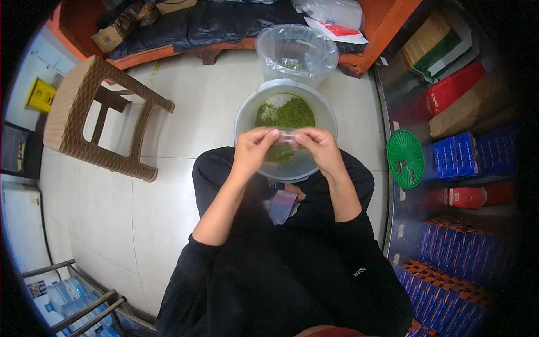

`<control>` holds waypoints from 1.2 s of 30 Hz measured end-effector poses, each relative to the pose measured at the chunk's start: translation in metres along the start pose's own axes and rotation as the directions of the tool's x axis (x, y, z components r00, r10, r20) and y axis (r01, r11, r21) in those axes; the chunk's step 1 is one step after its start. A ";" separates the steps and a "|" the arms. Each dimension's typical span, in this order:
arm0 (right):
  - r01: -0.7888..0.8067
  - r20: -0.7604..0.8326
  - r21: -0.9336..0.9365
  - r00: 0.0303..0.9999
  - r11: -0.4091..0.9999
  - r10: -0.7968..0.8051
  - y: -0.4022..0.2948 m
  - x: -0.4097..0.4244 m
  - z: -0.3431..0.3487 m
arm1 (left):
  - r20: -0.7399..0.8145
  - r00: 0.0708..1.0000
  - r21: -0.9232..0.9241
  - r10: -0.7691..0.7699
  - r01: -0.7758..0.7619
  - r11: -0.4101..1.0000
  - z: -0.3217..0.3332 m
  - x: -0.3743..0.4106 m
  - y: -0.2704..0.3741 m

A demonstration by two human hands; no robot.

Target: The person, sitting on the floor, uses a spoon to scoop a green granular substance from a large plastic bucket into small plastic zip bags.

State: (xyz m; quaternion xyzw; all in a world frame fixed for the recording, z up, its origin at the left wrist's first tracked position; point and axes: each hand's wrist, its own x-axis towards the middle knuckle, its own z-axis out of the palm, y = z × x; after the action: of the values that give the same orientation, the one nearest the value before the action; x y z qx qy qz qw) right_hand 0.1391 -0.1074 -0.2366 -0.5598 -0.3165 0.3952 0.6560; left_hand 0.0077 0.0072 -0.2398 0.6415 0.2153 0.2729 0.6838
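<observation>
Both my hands meet over a translucent plastic bucket (244, 113) between my legs. My left hand (254, 149) and my right hand (321, 147) pinch the top edge of a small clear plastic bag (287, 134) from either side. Green crumbly material (294, 111), with a whitish patch beside it, lies in the bucket below. Part of what the small bag holds is hidden by my fingers and glare. A stack of small plastic zip bags (282, 207) rests near my foot in my lap area. Beyond the bucket stands a clear tub (273, 46) lined with a plastic bag.
A brown woven-pattern plastic stool (71, 105) is at the left. An orange shelf (160, 52) runs across the back. On the right, a metal shelf holds a green plastic lid (405, 151) and blue boxes (454, 156). Large water bottles (76, 303) stand at lower left.
</observation>
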 end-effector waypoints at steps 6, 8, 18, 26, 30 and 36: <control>0.143 -0.085 -0.303 0.981 0.942 -0.176 -0.016 0.034 -0.017 | 0.080 0.995 -0.045 0.061 -0.057 0.997 -0.022 -0.001 -0.011; 0.275 -0.181 -0.593 0.870 0.757 -0.458 -0.063 0.072 -0.019 | 0.034 0.991 0.089 0.131 -0.134 0.987 -0.035 0.000 -0.007; 0.283 0.435 -0.838 0.863 0.467 0.256 0.016 -0.047 0.022 | -0.079 0.996 0.063 0.039 -0.034 0.997 -0.060 -0.042 -0.007; -0.087 -0.087 -0.991 0.996 0.105 0.009 0.146 -0.086 0.024 | 0.018 1.000 0.120 -0.016 0.014 0.993 -0.058 -0.065 -0.021; -0.214 -0.193 -0.896 0.977 0.389 0.093 0.172 -0.076 0.014 | 0.077 0.997 0.249 -0.012 -0.007 0.968 -0.045 -0.077 -0.035; -0.072 -0.146 -0.880 0.982 0.470 -0.122 0.183 -0.090 0.011 | 0.220 0.974 0.456 0.050 -0.147 0.878 -0.027 -0.088 -0.055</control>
State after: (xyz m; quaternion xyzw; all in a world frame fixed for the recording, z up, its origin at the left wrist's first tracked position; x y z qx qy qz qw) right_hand 0.0554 -0.1693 -0.4123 -0.8473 -0.4191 0.1114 0.3067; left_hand -0.0717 -0.0309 -0.3021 0.8223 0.1716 0.1809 0.5115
